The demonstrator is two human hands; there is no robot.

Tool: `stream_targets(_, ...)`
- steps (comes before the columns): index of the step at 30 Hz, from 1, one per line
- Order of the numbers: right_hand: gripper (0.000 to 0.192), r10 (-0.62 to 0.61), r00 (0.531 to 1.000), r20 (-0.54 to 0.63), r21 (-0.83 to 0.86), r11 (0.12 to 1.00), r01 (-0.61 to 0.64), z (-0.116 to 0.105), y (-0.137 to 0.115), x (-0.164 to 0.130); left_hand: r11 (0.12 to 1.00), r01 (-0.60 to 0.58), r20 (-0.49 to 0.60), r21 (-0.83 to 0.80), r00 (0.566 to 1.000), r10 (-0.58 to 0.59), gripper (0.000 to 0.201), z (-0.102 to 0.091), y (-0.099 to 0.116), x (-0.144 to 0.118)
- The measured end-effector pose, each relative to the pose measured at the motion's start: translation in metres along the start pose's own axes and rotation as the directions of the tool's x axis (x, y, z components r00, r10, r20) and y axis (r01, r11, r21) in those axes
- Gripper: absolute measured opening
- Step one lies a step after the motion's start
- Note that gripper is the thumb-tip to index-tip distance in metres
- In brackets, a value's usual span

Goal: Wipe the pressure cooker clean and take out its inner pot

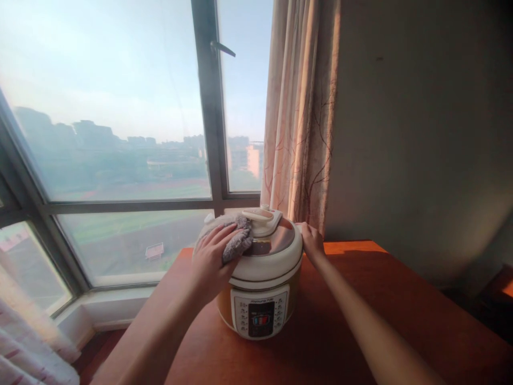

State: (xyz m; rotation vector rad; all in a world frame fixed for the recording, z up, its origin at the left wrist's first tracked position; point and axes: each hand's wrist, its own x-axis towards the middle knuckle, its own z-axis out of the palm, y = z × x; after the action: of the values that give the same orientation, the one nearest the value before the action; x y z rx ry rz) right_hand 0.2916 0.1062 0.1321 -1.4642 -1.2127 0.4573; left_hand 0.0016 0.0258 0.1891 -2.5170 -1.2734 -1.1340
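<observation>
Cloth [239,239] under left hand [211,260] hides cooker lid [276,243] partly.

one cooker [262,278], one cloth [239,239], two hands [212,256]

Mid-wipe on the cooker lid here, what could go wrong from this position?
1. The left hand presses the grey cloth close to the lid handle; the cloth might snag there.
2. Only the right hand braces the pressure cooker; hard wiping could slide it across the table.
</observation>
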Motion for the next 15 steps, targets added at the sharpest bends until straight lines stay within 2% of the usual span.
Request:
stream_targets(3,0.059,-0.005,1.0,-0.007,0.003,1.0,0.005,0.0,-0.001,-0.001,0.989,-0.013,0.011,-0.147,1.0,0.014,0.042,0.001,-0.027,0.024)
stream_targets(6,0.06,-0.011,1.0,-0.011,0.009,1.0,0.011,0.0,-0.002,-0.002,0.932,0.104,0.114,-0.346,0.991,-0.069,0.048,0.005,-0.051,0.049)
stream_targets(9,0.059,-0.021,1.0,-0.005,0.014,1.0,0.021,0.0,-0.002,-0.003,0.785,0.336,0.332,-0.52,0.926,-0.177,0.064,0.009,-0.069,0.076)
stream_targets(11,0.061,-0.026,1.0,-0.003,0.014,1.0,0.026,0.0,-0.001,-0.004,0.696,0.431,0.423,-0.574,0.884,-0.199,0.071,0.015,-0.076,0.095)
stream_targets(13,0.063,-0.032,0.999,-0.005,0.016,0.999,0.032,0.0,0.0,-0.004,0.651,0.479,0.479,-0.589,0.855,-0.196,0.071,0.022,-0.082,0.114)
stream_targets(15,0.064,-0.039,0.999,-0.005,0.018,0.999,0.039,0.0,0.001,-0.004,0.644,0.531,0.53,-0.55,0.819,-0.222,0.067,0.031,-0.085,0.129)
